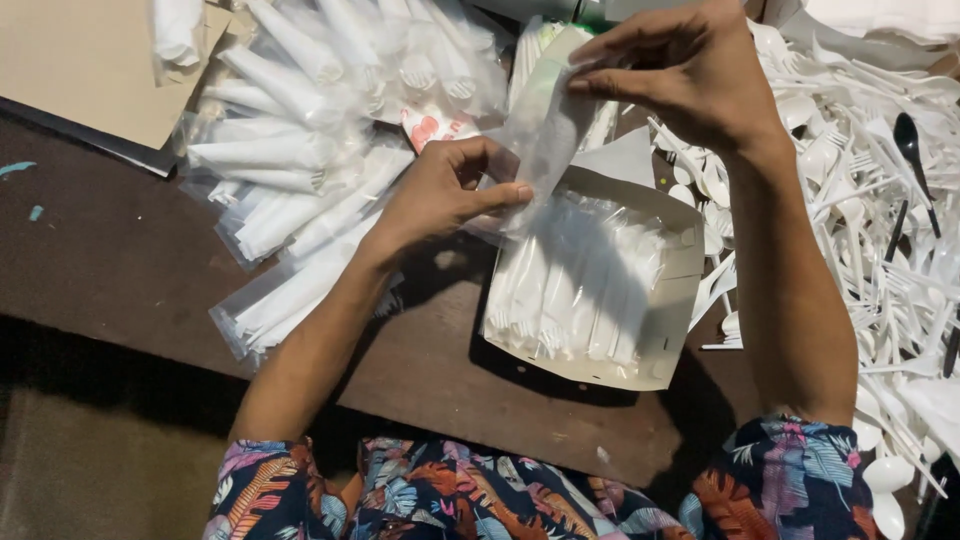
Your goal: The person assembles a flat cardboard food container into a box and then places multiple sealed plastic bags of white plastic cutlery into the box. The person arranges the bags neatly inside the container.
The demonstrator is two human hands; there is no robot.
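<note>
Nearest you, the open white cardboard box (668, 345) of packed cutlery lies mid-desk. Above it, your left hand (440, 190) and right hand (680, 70) pinch a clear plastic sleeve (545, 140): you're bagging; next needs loose white plastic cutlery (850, 190) from the right edge.

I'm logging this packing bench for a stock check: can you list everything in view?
Clear plastic sleeve: one, see-through, held between both hands.
Shallow cardboard tray: one, pale, centre of the table, holding white cutlery.
Sealed cutlery packs: a heap, clear with white contents, upper left.
Loose plastic cutlery: a large pile, white, right side.
Black spoon: one, on that pile.
Cardboard sheet: one, tan, top left.
Table: one, dark brown.
Left hand: pinching the sleeve's lower end.
Right hand: pinching its top.
</note>
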